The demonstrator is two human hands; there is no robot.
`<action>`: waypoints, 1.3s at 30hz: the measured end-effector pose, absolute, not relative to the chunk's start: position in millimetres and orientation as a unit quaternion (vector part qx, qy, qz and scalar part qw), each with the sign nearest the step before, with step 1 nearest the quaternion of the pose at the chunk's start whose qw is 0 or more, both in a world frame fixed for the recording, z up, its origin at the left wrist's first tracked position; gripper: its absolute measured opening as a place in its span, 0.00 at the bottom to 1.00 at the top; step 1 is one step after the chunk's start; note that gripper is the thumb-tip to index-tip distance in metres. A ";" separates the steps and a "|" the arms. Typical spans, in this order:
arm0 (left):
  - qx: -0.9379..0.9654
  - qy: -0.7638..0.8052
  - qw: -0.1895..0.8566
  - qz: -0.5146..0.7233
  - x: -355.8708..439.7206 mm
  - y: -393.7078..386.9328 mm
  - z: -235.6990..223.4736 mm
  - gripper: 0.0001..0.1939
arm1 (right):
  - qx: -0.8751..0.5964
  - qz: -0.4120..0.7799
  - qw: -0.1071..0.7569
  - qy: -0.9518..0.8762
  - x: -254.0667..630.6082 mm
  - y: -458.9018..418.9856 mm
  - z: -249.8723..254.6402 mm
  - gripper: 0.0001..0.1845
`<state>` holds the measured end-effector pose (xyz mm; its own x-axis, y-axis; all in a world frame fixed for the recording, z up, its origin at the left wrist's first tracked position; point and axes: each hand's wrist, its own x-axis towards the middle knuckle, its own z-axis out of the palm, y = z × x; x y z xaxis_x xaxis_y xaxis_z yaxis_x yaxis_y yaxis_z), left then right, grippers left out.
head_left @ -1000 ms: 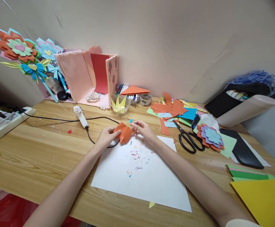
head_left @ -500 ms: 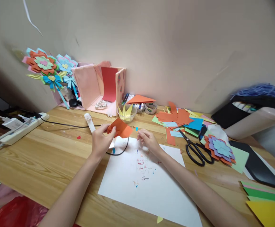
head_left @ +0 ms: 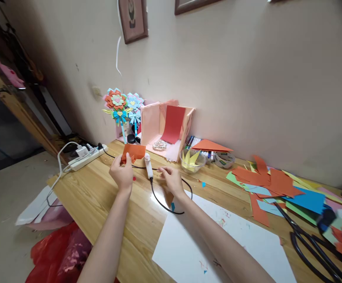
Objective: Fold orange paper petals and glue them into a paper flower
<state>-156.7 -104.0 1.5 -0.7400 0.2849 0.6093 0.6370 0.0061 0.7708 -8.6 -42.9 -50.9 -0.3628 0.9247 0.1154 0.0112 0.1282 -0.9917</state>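
Observation:
My left hand (head_left: 121, 173) pinches a folded piece of orange paper (head_left: 135, 151) between thumb and fingers, raised over the left part of the desk. Just right of the paper stands a white corded tool (head_left: 148, 165) that looks like a small glue gun, its black cable (head_left: 171, 210) looping over the wood. Close to the tool's right side is my right hand (head_left: 171, 179), its thumb and fingertips drawn together. Whether anything small sits between those fingertips cannot be made out. Under my right forearm lies a white sheet (head_left: 232, 236) with coloured marks and paper scraps.
Paper flowers (head_left: 116, 100) and a pink box (head_left: 150, 122) stand by the wall. Beside them are a clear bowl (head_left: 192, 161) with yellow paper and a tape roll (head_left: 224, 159). Black scissors (head_left: 309, 239) and coloured offcuts (head_left: 253, 177) lie right; a power strip (head_left: 88, 158) lies left.
The view has swung to the left. My left hand has carried the orange paper left past the white tool, and my right hand has moved left from the sheet towards the tool.

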 end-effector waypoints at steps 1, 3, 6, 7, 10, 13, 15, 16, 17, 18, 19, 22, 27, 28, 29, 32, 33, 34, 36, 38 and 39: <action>-0.325 -0.699 0.139 -0.621 -159.5 -103.5 -0.6 0.14 | -0.389 0.512 0.429 -0.634 -21.0 -42.5 -54.3 0.17; -0.328 -0.703 0.136 -0.617 -161.9 -103.3 -3.4 0.15 | -0.422 0.450 0.410 -0.672 -43.0 -41.1 -60.0 0.22; -0.349 -0.711 0.137 -0.594 -161.0 -104.4 -4.4 0.14 | -0.441 0.383 0.355 -0.729 -66.0 -36.5 -63.0 0.19; -0.354 -0.715 0.140 -0.586 -160.7 -104.8 -4.3 0.14 | -0.436 0.376 0.343 -0.742 -70.0 -34.4 -62.5 0.14; -0.361 -0.723 0.151 -0.570 -161.6 -105.4 -4.7 0.14 | -0.418 0.381 0.329 -0.756 -66.6 -29.9 -58.2 0.05; -0.371 -0.726 0.162 -0.556 -163.6 -105.0 -6.5 0.13 | -0.423 0.385 0.334 -0.749 -40.1 -32.9 -54.4 0.11; -0.386 -0.730 0.168 -0.538 -163.8 -104.2 -8.1 0.13 | -0.424 0.401 0.365 -0.726 -14.2 -39.8 -54.2 0.14; -0.398 -0.732 0.169 -0.527 -163.3 -103.7 -9.0 0.13 | -0.418 0.413 0.385 -0.712 -0.7 -44.2 -54.9 0.14; -0.411 -0.733 0.167 -0.515 -162.3 -103.1 -9.9 0.12 | -0.411 0.416 0.406 -0.703 12.1 -48.9 -55.9 0.15; -0.425 -0.734 0.165 -0.503 -161.0 -102.6 -10.8 0.12 | -0.403 0.422 0.410 -0.701 23.6 -53.7 -57.1 0.15; -0.441 -0.734 0.162 -0.490 -159.5 -102.1 -11.6 0.12 | -0.397 0.433 0.410 -0.698 33.5 -58.2 -58.4 0.15; -0.482 -0.733 0.153 -0.454 -154.2 -101.1 -13.7 0.11 | -0.374 0.448 0.413 -0.699 51.1 -69.1 -60.9 0.14; -0.518 -0.722 0.143 -0.436 -148.9 -99.9 -16.5 0.10 | -0.357 0.415 0.380 -0.746 52.6 -76.1 -60.2 0.13; -0.521 -0.721 0.142 -0.433 -148.6 -99.6 -16.9 0.10 | -0.358 0.408 0.377 -0.750 51.8 -76.3 -60.0 0.13; -0.524 -0.721 0.141 -0.431 -148.3 -99.4 -17.2 0.10 | -0.360 0.403 0.377 -0.752 51.3 -76.4 -60.0 0.13; -0.530 -0.719 0.138 -0.428 -147.8 -99.0 -17.7 0.09 | -0.356 0.404 0.377 -0.754 51.2 -75.9 -60.6 0.13; -0.533 -0.717 0.137 -0.428 -147.6 -99.0 -17.7 0.09 | -0.354 0.406 0.376 -0.754 51.4 -75.7 -61.0 0.13; -0.535 -0.716 0.137 -0.428 -147.4 -99.0 -17.7 0.10 | -0.351 0.407 0.373 -0.756 51.6 -75.4 -61.2 0.14; -0.538 -0.713 0.140 -0.427 -147.0 -99.0 -17.5 0.10 | -0.352 0.406 0.369 -0.759 51.9 -75.1 -61.5 0.14; -0.540 -0.712 0.143 -0.425 -146.8 -98.9 -17.5 0.10 | -0.356 0.405 0.365 -0.759 51.8 -74.9 -61.3 0.15; -0.541 -0.712 0.144 -0.425 -146.8 -98.8 -17.5 0.10 | -0.358 0.406 0.364 -0.758 51.6 -74.9 -61.1 0.15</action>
<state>-146.8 -98.8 -17.5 -0.3742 0.6476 0.6638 0.8919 0.0552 0.4489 51.6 -74.9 -61.1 -0.4796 0.8377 0.2612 0.2470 0.4145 -0.8759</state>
